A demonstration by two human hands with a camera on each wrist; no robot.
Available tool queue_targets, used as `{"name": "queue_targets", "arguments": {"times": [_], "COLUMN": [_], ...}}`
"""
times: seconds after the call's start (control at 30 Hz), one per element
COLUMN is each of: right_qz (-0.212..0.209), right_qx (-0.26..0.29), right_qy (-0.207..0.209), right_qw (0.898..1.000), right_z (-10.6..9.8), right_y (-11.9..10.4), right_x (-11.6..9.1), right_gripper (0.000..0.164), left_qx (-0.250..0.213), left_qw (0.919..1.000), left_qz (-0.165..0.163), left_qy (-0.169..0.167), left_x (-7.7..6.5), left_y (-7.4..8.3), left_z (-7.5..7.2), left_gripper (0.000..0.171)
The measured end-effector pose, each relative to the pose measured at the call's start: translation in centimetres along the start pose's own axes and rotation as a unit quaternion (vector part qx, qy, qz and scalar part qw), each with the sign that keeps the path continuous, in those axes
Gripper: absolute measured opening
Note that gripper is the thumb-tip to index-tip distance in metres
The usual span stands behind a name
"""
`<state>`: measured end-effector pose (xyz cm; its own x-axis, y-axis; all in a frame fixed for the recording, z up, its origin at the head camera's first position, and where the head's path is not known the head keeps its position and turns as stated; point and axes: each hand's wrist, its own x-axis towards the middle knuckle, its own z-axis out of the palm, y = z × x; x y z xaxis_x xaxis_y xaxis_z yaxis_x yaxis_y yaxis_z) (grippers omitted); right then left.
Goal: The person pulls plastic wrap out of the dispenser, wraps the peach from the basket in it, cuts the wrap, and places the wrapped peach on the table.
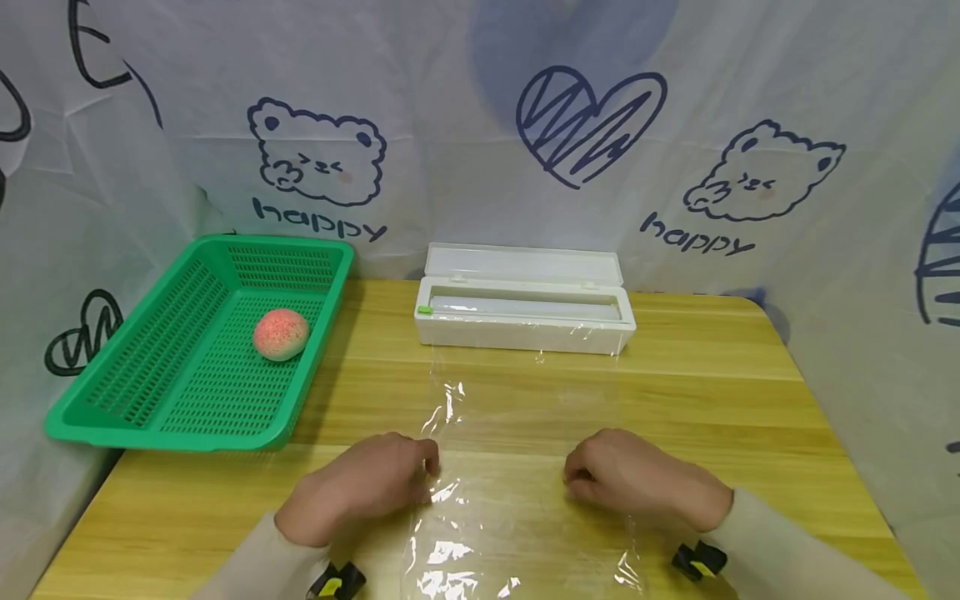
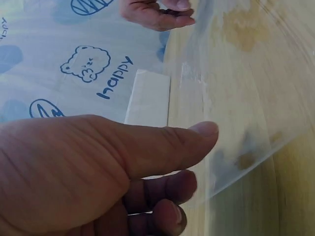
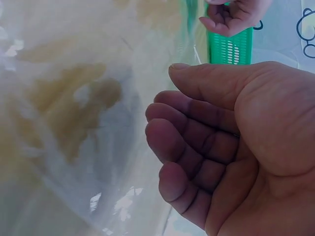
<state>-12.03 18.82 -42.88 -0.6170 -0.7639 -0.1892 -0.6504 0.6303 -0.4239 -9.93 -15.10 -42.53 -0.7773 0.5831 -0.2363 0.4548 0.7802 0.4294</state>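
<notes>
A sheet of clear plastic wrap (image 1: pixel 517 525) stretches over the table from a white dispenser box (image 1: pixel 525 335) towards the front edge, with bright glints on it. At the sheet's left side is my left hand (image 1: pixel 367 479); in the left wrist view its thumb (image 2: pixel 172 147) stands apart from the bent fingers, close beside the film (image 2: pixel 231 162). My right hand (image 1: pixel 633 475) hovers over the sheet's right side. The right wrist view shows its fingers (image 3: pixel 167 140) loosely bent, nothing between them and the thumb, and the film (image 3: pixel 98 142) beside the fingertips.
At the left, a green plastic basket (image 1: pixel 168 440) holds a round pink and cream peach-like fruit (image 1: pixel 281 335). The box's lid (image 1: pixel 523 264) is raised, with a roll inside and a small green piece (image 1: pixel 425 310) at its left end. A printed cloth (image 1: pixel 450 167) hangs behind the wooden table (image 1: pixel 720 375).
</notes>
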Motion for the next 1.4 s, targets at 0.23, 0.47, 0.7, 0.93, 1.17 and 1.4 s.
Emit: {"name": "queue_targets", "arguments": {"times": [0.23, 0.47, 0.7, 0.93, 1.17, 1.4], "right_qz": [-0.021, -0.012, 0.011, 0.040, 0.060, 0.072], "right_qx": [-0.038, -0.050, -0.046, -0.042, -0.037, -0.026], "right_qy": [0.036, 0.094, 0.143, 0.178, 0.197, 0.207], "right_qw": [0.998, 0.994, 0.989, 0.982, 0.978, 0.975], "right_z": [-0.9, -1.6, -2.3, -2.1, -1.6, -1.6], "right_y": [-0.5, -0.6, -0.2, 0.4, 1.5, 2.3], "right_x": [2.8, 4.5, 5.3, 5.6, 5.8, 5.7], "right_gripper": [0.013, 0.010, 0.007, 0.007, 0.008, 0.008], "left_qx": [-0.002, 0.043, 0.074, 0.053, 0.034, 0.013], "left_qw": [0.9969, 0.9837, 0.9683, 0.9665, 0.9627, 0.9607], "left_qz": [-0.020, -0.068, -0.150, -0.216, -0.265, -0.277], "left_qy": [0.076, 0.161, 0.186, 0.129, 0.042, 0.007], "left_x": [0.3, -0.6, -1.6, -2.1, -1.0, -0.1], "left_y": [-0.6, -0.7, -4.1, -10.4, -14.5, -15.8], "left_z": [-1.6, -7.1, -13.5, -16.9, -16.5, -15.7], "left_gripper": [0.017, 0.022, 0.025, 0.042, 0.065, 0.078]}}
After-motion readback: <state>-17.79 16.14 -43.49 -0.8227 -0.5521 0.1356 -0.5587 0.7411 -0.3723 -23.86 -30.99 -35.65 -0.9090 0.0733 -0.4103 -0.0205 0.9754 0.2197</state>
